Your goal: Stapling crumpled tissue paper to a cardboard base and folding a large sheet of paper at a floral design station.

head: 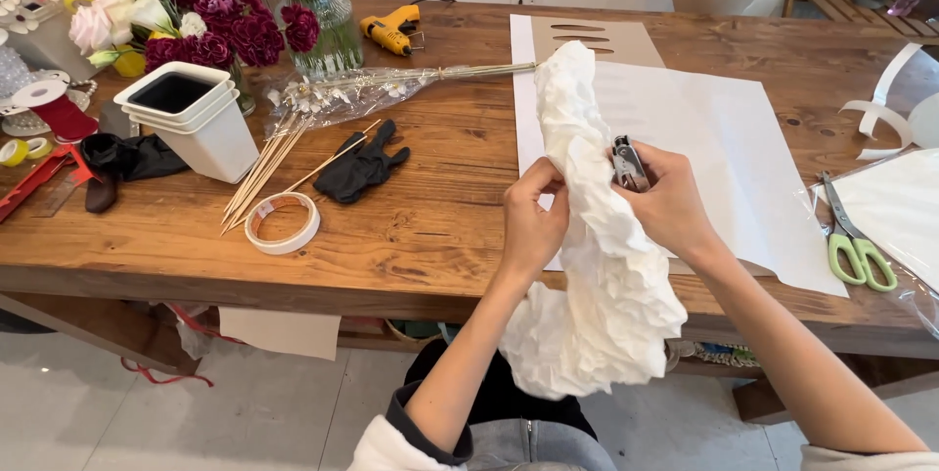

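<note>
A long strip of crumpled white paper (pixel 597 266) runs from the wooden table (pixel 430 236) down over its front edge towards my lap. My left hand (pixel 533 222) pinches the strip's left side near its middle. My right hand (pixel 670 202) holds a small metal stapler (pixel 627 166) pressed against the paper's right side. Under the strip lies a large flat white sheet (pixel 724 138) on the table.
Green-handled scissors (pixel 856 241) lie at the right. A tape roll (pixel 283 223), black glove (pixel 364 168), wooden sticks (pixel 269 163), stacked white pots (pixel 191 114), flowers in a glass vase (pixel 318 11), a wrapped sprig (pixel 362 91) and a yellow glue gun (pixel 391 31) sit left.
</note>
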